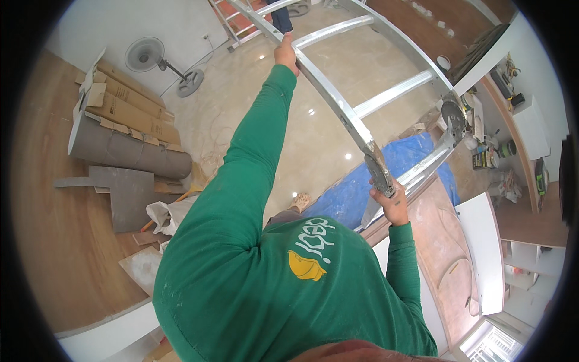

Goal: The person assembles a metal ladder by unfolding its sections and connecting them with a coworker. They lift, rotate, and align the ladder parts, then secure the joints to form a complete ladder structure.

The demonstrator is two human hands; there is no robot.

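A silver metal folding ladder (338, 99) stretches away from me, tilted, across the upper middle and right of the head view. My left hand (286, 55) is closed around its left side rail, far out at the end of my stretched arm. Closer to my body, my right hand (392, 204) grips the same ladder just below a grey hinge joint (380, 172). A second round hinge (453, 117) sits on the opposite rail. Flat rungs (395, 93) join the two rails. Part of the ladder runs out of view at the top.
A blue tarp (356, 187) lies on the floor below the ladder. At left are a grey pedestal fan (145, 54), cardboard boxes (129, 114) and a grey roll (129, 145). Tools crowd a shelf (509, 130) at right. Another person's dark-trousered leg (280, 18) shows beyond the ladder.
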